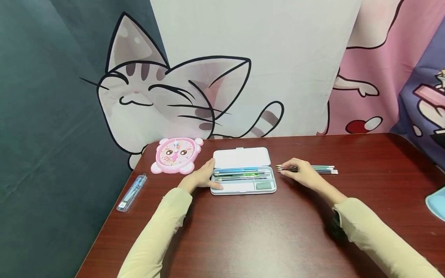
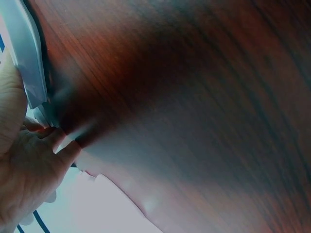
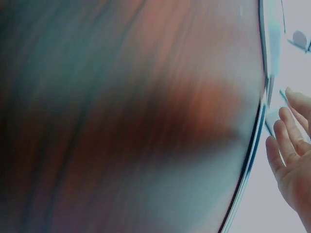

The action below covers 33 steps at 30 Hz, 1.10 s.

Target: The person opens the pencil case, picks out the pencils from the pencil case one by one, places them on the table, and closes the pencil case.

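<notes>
Fingers of the right hand clamp pencils just right of center, where a loose pinch could scatter them; the left hand, thumb and fingers spread apart, braces the open case mid-frame, liable to slide if pressure eases. Beyond, at center left, sits a pink clock.

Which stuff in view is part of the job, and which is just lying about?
In the job:
- open pencil case, left hand touching its left end
- pens and pencils inside it
- loose pencils, right hand at them

Apparently just lying about:
- pink clock
- clear plastic box
- light-blue item, cut off at right edge
</notes>
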Each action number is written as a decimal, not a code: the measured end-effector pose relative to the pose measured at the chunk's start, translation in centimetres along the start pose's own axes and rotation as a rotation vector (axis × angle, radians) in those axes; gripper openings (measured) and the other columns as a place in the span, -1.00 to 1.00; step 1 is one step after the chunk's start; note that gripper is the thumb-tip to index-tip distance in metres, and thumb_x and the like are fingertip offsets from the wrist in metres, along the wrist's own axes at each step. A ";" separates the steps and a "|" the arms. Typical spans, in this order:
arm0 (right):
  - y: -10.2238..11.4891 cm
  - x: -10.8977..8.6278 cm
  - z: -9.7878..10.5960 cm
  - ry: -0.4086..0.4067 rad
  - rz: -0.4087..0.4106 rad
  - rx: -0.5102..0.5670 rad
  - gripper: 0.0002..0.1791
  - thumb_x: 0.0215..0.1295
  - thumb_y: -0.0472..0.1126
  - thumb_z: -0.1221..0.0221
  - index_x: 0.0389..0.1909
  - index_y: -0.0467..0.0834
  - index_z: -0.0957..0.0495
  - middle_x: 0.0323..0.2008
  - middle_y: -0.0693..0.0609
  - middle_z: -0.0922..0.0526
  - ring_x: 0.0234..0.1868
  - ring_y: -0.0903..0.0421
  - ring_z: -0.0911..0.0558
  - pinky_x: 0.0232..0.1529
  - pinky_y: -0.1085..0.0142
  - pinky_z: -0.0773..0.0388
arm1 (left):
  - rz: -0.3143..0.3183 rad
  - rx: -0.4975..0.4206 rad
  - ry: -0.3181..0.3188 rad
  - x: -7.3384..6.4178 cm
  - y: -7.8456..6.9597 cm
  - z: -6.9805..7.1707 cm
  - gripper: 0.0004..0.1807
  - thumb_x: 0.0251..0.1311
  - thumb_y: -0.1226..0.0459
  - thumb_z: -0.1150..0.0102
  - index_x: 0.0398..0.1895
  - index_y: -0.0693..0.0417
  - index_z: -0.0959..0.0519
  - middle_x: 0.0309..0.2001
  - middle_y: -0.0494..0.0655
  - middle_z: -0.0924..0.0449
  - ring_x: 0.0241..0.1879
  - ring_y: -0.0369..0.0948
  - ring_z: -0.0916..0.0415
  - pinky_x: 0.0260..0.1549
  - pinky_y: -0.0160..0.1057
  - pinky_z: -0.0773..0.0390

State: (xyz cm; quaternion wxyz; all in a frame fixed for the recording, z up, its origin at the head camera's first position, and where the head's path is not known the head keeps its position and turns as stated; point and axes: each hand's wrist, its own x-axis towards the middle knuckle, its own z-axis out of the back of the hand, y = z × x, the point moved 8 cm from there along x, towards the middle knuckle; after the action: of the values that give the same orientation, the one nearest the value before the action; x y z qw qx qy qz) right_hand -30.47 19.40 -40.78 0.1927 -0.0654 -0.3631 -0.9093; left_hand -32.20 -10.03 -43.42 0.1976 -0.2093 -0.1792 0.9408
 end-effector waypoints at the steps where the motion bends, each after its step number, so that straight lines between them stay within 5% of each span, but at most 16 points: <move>1: 0.5 0.3 -0.6 0.013 0.010 0.011 -0.82 0.08 -0.25 -0.27 -0.28 -0.19 -0.64 -0.34 -0.03 -0.66 -0.28 0.17 -0.58 -0.24 0.33 -0.50 | 0.002 -0.002 0.000 0.0 0.0 0.0 0.21 -0.06 0.00 -0.33 0.38 0.41 0.28 0.43 0.28 0.26 0.43 0.08 0.25 0.36 0.03 0.04; 7: 3.0 1.6 -3.0 0.065 0.119 -0.010 -0.82 0.07 -0.31 -0.25 -0.26 -0.22 -0.62 -0.31 -0.07 -0.65 -0.25 0.02 -0.57 -0.21 0.15 -0.51 | 0.006 0.007 -0.001 0.0 -0.1 0.0 0.21 -0.06 0.00 -0.33 0.38 0.40 0.27 0.43 0.27 0.26 0.43 0.06 0.24 0.36 0.01 0.04; 18: 4.2 3.0 -4.4 0.178 0.149 -0.076 -0.81 0.12 -0.30 -0.22 -0.23 -0.21 -0.65 -0.28 -0.05 -0.67 -0.25 0.09 -0.50 -0.27 0.26 -0.43 | -0.009 0.029 -0.014 -0.3 -0.5 0.2 0.20 -0.06 0.03 -0.34 0.36 0.46 0.25 0.42 0.32 0.23 0.43 0.08 0.23 0.36 0.00 0.04; 33: 0.7 0.5 0.9 0.008 0.049 -0.033 -0.89 0.10 -0.29 -0.24 -0.33 -0.14 -0.66 -0.37 0.01 -0.66 -0.36 0.25 -0.51 -0.32 0.34 -0.46 | -0.002 0.013 -0.009 -0.3 -0.4 0.2 0.20 -0.07 0.02 -0.34 0.37 0.45 0.25 0.42 0.32 0.25 0.43 0.09 0.24 0.36 0.00 0.05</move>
State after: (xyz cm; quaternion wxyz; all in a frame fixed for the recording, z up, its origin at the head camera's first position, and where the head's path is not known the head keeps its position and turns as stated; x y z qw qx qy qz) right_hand -30.67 19.39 -39.57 0.2151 -0.0735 -0.3456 -0.9104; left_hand -31.92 -9.85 -42.94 0.1990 -0.2038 -0.1742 0.9426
